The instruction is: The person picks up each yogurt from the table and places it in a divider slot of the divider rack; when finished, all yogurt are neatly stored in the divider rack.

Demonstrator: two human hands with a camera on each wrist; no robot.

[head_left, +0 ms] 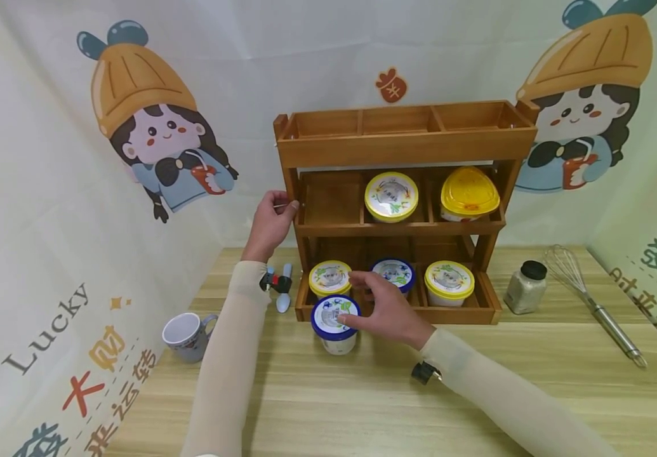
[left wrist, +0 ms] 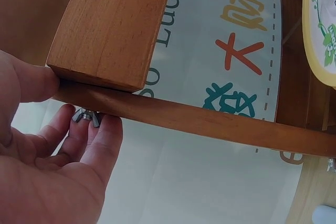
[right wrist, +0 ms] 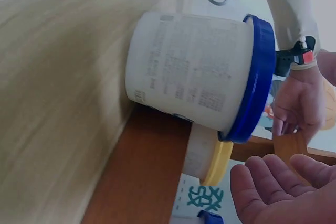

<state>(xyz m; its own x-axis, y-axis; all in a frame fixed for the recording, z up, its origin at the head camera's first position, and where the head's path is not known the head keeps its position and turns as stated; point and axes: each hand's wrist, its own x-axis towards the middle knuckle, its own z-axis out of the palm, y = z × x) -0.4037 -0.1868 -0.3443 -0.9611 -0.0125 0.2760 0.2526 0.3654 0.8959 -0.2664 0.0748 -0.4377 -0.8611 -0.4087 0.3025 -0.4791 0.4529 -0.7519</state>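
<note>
At the wooden shelf rack [head_left: 408,151], my left hand [head_left: 273,222] grips the left side post. Up close in the left wrist view, the thumb lies against the wood and the fingers curl beside a metal wing nut [left wrist: 85,116]. A white tub with a blue lid [head_left: 338,344] stands on the table before the rack's lower left corner. My right hand [head_left: 388,310] hovers just right of this tub, its fingers loosely bent. In the right wrist view that hand [right wrist: 294,195] holds nothing and appears apart from the tub.
On the middle tier sit a yellow-lidded tub [head_left: 391,197] and a tub with a domed yellow lid [head_left: 470,192]. The bottom tier has yellow-lidded tubs [head_left: 449,280] and a blue-lidded one [head_left: 393,273]. Around stand a mug [head_left: 182,336], spoon [head_left: 283,302], jar [head_left: 525,289] and whisk [head_left: 605,317].
</note>
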